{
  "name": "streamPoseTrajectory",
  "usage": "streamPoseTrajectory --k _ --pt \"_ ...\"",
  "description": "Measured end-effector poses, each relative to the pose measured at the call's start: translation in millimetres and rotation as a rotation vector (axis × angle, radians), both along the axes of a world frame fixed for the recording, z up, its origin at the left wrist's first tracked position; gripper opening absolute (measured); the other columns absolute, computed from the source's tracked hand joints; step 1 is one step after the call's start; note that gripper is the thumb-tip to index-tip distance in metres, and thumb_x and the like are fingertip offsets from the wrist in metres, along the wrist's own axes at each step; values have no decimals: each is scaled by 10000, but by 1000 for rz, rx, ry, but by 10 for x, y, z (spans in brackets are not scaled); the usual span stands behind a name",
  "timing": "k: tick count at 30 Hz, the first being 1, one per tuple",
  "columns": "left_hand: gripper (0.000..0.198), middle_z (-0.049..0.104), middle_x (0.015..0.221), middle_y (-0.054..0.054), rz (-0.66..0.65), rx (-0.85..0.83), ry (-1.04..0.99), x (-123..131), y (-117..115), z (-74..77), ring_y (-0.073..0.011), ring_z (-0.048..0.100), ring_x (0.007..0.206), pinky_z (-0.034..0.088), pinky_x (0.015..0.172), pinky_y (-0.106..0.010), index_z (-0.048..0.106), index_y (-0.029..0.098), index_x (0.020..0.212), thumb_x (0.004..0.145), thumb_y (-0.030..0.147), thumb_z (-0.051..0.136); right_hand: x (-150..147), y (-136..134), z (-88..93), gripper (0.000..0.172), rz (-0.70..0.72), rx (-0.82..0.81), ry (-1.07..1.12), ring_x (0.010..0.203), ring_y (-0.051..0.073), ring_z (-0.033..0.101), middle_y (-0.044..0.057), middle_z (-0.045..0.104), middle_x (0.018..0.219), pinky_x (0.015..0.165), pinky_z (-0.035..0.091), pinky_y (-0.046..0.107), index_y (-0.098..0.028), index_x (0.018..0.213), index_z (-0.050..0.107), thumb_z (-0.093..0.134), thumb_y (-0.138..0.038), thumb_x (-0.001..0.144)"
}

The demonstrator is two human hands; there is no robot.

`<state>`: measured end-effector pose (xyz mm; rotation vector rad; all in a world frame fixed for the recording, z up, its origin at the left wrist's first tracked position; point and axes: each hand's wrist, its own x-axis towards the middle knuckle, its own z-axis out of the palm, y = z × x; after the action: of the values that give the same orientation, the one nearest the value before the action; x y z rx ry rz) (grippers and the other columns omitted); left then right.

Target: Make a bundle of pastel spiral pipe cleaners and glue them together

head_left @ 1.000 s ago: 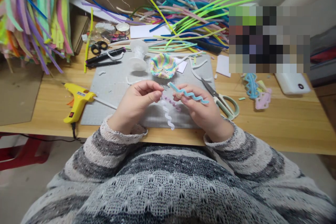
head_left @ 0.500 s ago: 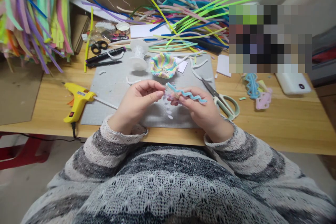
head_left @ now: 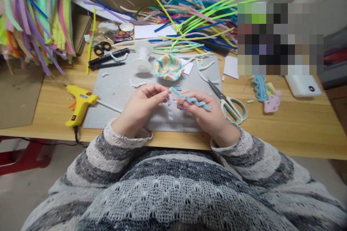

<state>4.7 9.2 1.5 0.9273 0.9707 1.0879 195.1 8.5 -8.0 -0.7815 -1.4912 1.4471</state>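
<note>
A narrow strip of wood runs between the near edge of the table (head_left: 284,137) and the grey mat (head_left: 114,75). Over the mat, the right hand (head_left: 210,112) pinches a light-blue wavy strip (head_left: 195,101) between thumb and fingers; the left hand (head_left: 146,99) pinches a pale curled strip (head_left: 170,112) hanging between the 2 hands. Mat surface separates the left hand from the yellow glue gun (head_left: 78,104). Scissors (head_left: 224,97) cross the mat's right edge, near the right hand. Beyond stands a striped ruffled cup (head_left: 169,66); farther, fuzzy stems (head_left: 200,20) crowd the back.
</note>
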Motion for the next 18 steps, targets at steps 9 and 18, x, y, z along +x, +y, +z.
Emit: streamPoseTrajectory --k 9,18 --pt "180 622 722 10 -81 -7 -160 -16 -14 42 -71 535 621 439 590 -192 702 171 778 699 287 814 20 14 3 93 -141 164 -114 841 157 593 17 636 858 804 483 343 -233 832 669 635 -315 859" --pt "203 624 668 23 -61 30 -149 -11 -9 58 -59 533 583 422 571 -174 690 157 754 669 271 835 -1 -22 23 117 -145 482 -262 790 154 595 27 620 832 738 487 324 -207 833 648 625 -315 873"
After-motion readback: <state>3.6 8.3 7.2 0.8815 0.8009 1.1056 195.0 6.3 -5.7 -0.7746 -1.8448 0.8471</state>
